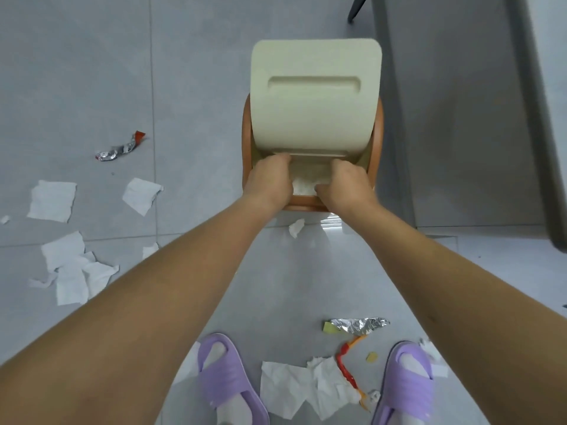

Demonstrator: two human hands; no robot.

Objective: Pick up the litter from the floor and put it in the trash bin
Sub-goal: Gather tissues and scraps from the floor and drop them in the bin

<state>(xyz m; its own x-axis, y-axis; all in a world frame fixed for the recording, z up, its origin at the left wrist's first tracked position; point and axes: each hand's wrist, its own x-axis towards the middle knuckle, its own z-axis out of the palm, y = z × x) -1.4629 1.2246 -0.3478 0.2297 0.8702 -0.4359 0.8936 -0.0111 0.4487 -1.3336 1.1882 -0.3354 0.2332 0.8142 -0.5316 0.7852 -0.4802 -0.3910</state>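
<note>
My left hand (270, 179) and right hand (346, 185) clutch crumpled white tissue (303, 187) directly above the lid-up orange plastic trash bin (378, 139).

The grey tiled floor (190, 72) carries the trash bin (378, 139) at upper centre, a foil wrapper (118, 147) and torn tissue pieces (72, 268) at left, a small scrap (296, 227) below the bin, and crumpled tissue (302, 386), foil (357, 325) and a red strip (345, 361) between purple slippers (225, 380) at the bottom.
</note>
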